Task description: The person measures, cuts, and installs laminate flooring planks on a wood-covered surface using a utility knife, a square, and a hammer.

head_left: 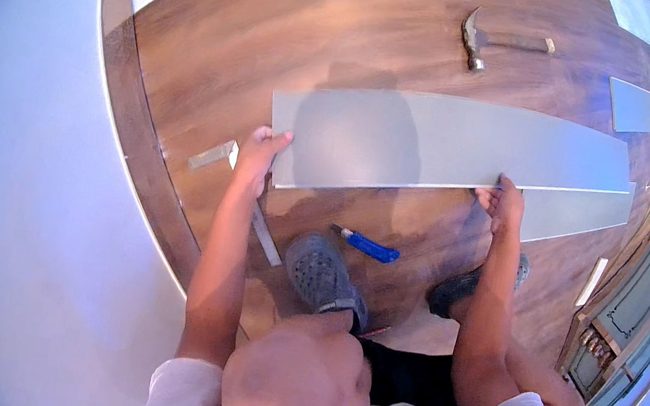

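A long pale grey plank (457, 144) is held slightly tilted over the wood-look floor. My left hand (262, 157) is closed on its left end, with the thumb on top. My right hand (500, 204) grips its near edge right of the middle, fingers curled under it. A second grey plank (570, 216) lies beneath it at the right. A metal square (266, 240) lies below my left hand, partly hidden by my arm. A blue utility knife (372, 246) lies between my hands, beside my shoe (320, 280).
A claw hammer (501, 41) lies beyond the plank. A short grey piece (639, 110) and a narrow white strip (591, 282) are on the right. A white wall (30, 151) with a brown skirting board runs along my left. Green-panelled furniture (636, 288) stands at the right edge.
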A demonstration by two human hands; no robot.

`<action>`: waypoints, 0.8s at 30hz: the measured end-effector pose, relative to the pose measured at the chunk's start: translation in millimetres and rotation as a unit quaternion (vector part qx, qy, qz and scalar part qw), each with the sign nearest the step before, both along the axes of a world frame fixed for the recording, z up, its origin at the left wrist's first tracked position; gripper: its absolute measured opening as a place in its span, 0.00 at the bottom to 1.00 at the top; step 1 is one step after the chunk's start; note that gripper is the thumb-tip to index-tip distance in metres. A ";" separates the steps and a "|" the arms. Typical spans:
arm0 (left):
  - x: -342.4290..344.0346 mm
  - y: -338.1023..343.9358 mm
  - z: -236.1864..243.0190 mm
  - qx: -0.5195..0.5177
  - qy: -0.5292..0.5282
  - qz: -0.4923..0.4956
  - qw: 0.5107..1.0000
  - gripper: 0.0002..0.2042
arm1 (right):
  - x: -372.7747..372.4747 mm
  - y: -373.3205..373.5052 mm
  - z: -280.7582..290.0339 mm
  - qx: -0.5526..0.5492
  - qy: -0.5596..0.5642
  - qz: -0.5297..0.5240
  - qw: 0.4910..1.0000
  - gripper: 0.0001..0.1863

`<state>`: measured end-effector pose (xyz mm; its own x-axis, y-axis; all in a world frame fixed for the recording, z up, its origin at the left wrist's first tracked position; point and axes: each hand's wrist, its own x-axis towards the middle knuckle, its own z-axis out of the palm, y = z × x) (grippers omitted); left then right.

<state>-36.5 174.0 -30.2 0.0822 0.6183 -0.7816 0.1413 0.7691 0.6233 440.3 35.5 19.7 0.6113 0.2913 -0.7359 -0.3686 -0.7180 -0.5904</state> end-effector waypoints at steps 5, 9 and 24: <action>0.7 7.6 -13.6 0.133 0.128 -0.069 0.980 0.23 | -98.6 48.5 21.0 -0.187 -0.383 0.353 0.833 0.19; 27.5 15.1 3.8 0.116 0.200 -0.151 0.961 0.28 | -219.6 104.9 -29.7 0.172 -0.465 0.438 0.750 0.29; 56.9 8.5 28.9 0.104 0.397 -0.211 0.887 0.30 | -277.9 137.5 -56.3 0.038 -0.479 0.504 0.718 0.40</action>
